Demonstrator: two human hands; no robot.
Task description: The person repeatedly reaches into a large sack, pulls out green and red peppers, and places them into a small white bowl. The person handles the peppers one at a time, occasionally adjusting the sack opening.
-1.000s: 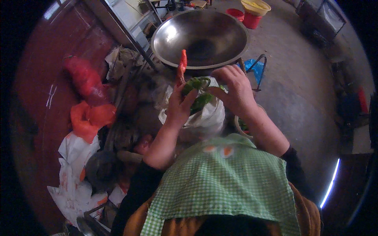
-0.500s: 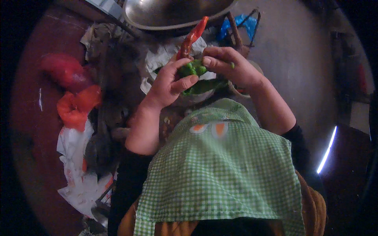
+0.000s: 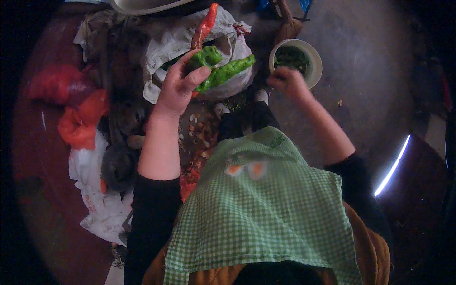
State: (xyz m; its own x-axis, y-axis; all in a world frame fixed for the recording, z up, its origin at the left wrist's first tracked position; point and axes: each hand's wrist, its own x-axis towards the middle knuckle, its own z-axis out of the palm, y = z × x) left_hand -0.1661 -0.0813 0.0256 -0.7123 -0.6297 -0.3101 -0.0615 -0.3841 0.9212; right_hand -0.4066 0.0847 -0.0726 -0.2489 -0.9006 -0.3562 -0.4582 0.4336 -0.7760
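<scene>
Right fingers (image 3: 280, 77) moved near the bucket (image 3: 315, 59) on grey floor (image 3: 365, 80).

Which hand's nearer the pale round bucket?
Right. Right hand overlaps the bucket at its lower left in view; left hand is well left of it, holding peppers.

Near the right edge of the maroon surface (image 3: 45, 161), a red bag (image 3: 52, 85), an orange bag (image 3: 78, 129) and white plastic (image 3: 97, 197) are seen; a wok (image 3: 145, 6) is partly shown.

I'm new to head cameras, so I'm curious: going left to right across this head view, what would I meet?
Orange bag → left hand → long green pepper → right hand → bright strip of light.
</scene>
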